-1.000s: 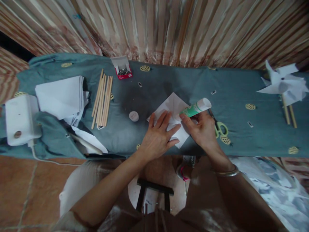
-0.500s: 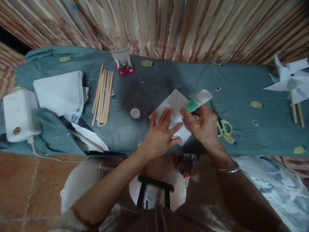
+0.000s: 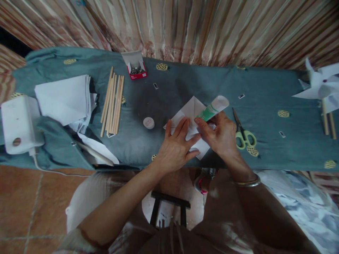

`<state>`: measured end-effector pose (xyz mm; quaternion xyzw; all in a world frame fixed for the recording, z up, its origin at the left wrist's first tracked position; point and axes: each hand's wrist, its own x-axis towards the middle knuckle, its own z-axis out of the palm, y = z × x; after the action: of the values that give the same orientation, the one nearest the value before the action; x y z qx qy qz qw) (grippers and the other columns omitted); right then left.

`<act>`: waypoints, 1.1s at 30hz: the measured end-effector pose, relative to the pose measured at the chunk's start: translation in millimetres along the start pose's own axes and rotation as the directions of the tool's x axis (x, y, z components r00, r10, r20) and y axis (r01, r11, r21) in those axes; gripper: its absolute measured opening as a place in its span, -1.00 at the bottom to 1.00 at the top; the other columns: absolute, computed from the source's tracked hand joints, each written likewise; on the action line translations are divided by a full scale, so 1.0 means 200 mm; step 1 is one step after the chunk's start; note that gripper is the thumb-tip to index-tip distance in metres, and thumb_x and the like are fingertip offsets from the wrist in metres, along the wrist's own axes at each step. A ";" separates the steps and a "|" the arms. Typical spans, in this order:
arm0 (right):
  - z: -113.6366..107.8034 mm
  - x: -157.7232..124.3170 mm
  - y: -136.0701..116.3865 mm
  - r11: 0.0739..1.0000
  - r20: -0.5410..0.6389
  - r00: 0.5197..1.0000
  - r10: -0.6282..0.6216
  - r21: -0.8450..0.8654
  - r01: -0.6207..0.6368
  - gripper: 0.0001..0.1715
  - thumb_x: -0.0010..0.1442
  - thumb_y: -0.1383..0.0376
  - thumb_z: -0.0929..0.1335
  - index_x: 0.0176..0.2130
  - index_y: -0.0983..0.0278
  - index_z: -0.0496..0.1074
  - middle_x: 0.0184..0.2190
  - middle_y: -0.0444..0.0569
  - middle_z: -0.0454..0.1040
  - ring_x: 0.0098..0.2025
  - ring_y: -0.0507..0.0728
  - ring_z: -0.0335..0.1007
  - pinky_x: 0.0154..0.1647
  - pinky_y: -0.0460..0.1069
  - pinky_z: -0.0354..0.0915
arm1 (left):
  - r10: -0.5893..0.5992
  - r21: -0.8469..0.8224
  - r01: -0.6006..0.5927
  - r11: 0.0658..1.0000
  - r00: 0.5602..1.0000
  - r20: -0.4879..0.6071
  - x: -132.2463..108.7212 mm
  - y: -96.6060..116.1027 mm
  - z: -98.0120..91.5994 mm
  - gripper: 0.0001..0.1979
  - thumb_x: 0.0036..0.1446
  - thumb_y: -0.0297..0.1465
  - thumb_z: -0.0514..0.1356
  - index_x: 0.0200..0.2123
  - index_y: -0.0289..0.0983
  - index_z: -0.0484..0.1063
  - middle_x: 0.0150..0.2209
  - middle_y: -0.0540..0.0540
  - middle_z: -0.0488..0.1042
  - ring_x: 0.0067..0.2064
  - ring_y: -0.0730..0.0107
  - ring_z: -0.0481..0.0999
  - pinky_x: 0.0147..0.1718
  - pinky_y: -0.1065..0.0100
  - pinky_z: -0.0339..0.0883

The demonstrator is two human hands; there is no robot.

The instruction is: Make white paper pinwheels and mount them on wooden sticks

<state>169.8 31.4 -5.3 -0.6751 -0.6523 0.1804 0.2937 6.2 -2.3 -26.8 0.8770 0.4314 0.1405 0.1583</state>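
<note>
A white square of paper (image 3: 194, 107) with crease lines lies on the cloth-covered table, one corner pointing away from me. My left hand (image 3: 176, 148) rests flat on its left part, fingers spread. In my right hand (image 3: 221, 135) a green and white glue stick (image 3: 213, 108) is gripped, tilted, its lower end down at the middle of the paper. The fingers hide that tip. A round white cap (image 3: 148, 122) sits left of the paper. Just right of my right hand lie scissors (image 3: 245, 137) with light green handles.
Wooden sticks (image 3: 112, 102) lie left of the cap, beside folded white paper (image 3: 63, 100) and a white device (image 3: 21, 125) with a cable. A red box (image 3: 137, 74) of small metal pieces stands open at the back. A paper pinwheel (image 3: 321, 84) lies far right.
My right hand has moved slightly left with the glue stick, uncovering more of the scissors. My left hand stays on the paper.
</note>
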 end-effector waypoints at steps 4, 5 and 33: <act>0.00 0.00 0.00 1.000 0.021 1.000 0.002 -0.017 -0.001 -0.62 0.12 -0.04 0.37 -0.26 0.20 0.41 -0.38 -0.02 0.56 -0.35 0.20 0.50 -0.34 0.07 0.34 | 0.003 0.001 -0.003 1.000 1.000 -0.003 0.00 0.00 0.00 -0.49 0.19 -0.09 0.16 0.16 -0.14 0.32 0.33 -0.33 0.11 0.38 -0.14 -0.02 0.22 -0.40 -0.19; 0.00 0.00 0.00 1.000 0.027 1.000 -0.001 -0.014 0.002 -0.63 0.13 -0.04 0.37 -0.26 0.19 0.41 -0.38 -0.02 0.56 -0.34 0.20 0.50 -0.32 0.08 0.34 | 0.005 0.001 -0.005 1.000 1.000 -0.006 0.00 0.00 0.00 -0.49 0.20 -0.08 0.15 0.16 -0.14 0.33 0.33 -0.32 0.11 0.38 -0.13 -0.02 0.22 -0.40 -0.19; -0.03 -0.07 0.02 0.990 0.080 0.988 -0.136 -0.017 0.137 -0.57 0.17 -0.06 0.32 -0.31 0.26 0.42 -0.45 0.01 0.52 -0.43 0.17 0.45 -0.38 0.05 0.31 | 0.050 0.025 -0.050 0.998 0.998 -0.023 -0.01 -0.03 0.02 -0.51 0.21 -0.02 0.09 0.14 -0.07 0.36 0.38 -0.24 0.01 0.38 -0.15 -0.01 0.22 -0.40 -0.22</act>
<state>175.1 17.6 -4.6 -0.6245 -0.7100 0.1787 0.2718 3.2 -1.4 -32.7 0.8876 0.4129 0.1495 0.1389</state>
